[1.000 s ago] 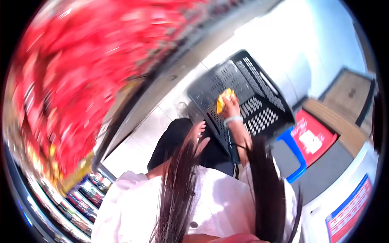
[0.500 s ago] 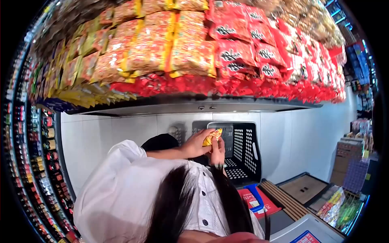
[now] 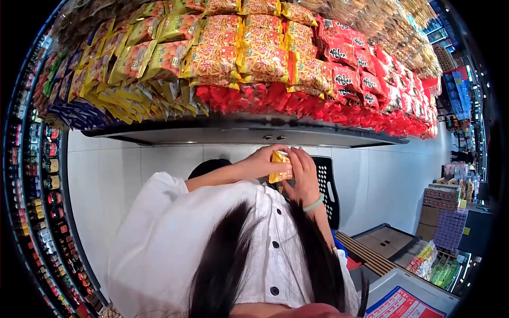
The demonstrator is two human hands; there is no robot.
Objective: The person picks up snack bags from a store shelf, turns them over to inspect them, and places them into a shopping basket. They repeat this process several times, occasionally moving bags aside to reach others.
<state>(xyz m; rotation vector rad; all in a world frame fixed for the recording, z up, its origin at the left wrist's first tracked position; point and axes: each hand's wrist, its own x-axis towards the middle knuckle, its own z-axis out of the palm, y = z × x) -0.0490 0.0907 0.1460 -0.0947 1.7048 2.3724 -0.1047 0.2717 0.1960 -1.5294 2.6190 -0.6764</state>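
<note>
A small yellow and orange snack packet (image 3: 279, 168) is held between both hands in front of the chest. My left hand (image 3: 263, 162) grips its left side, with the fingertips over the top edge. My right hand (image 3: 305, 177), with a pale green band at the wrist, closes on its right side. Behind the right hand, a dark perforated basket (image 3: 330, 193) is partly hidden. Beyond the hands, a display is piled with yellow snack packets (image 3: 212, 61) and red packets (image 3: 344, 77).
Shelves of bottles and jars (image 3: 53, 180) run down the left side. Pale floor tiles (image 3: 164, 164) lie below the display's dark edge (image 3: 244, 127). At the lower right are a slatted wooden surface (image 3: 366, 253), a printed sign (image 3: 405, 303) and stacked boxes (image 3: 442, 199).
Both hands have risen a little with the packet, which is now more upright. The right hand has turned and spread further over the basket. The view has shifted, showing more yellow packets on the left.
</note>
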